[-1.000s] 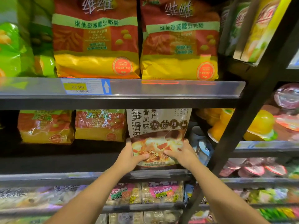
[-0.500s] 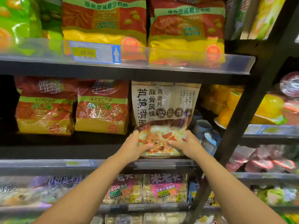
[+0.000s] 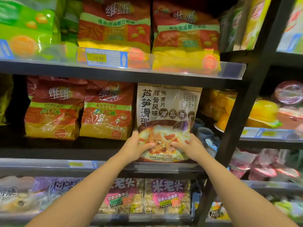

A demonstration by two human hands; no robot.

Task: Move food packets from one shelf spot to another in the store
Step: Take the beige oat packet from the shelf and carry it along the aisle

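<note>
Firmly closed on the lower corners of the beige oatmeal packet [image 3: 167, 122]: left hand [image 3: 133, 147] at the bottom-left corner, right hand [image 3: 192, 149] at the bottom-right, thumbs pressed across the printed front, remaining fingers hidden behind. Held low and from both sides, probably to keep the tall, floppy bag upright and square. Packet standing upright at the right end of the middle shelf [image 3: 49, 164], its bottom edge at or just above the shelf's front lip; contact there hard to tell. Top edge tucked just under the upper shelf [image 3: 180, 77]. Immediately left, a red-and-yellow soy milk powder bag [image 3: 106, 110], close alongside, with another [image 3: 54, 110] further left. Right of the packet, the black upright [image 3: 236, 112] marking the shelf's end. Likely either seating the packet here or drawing it out; not decidable from this view.
</note>
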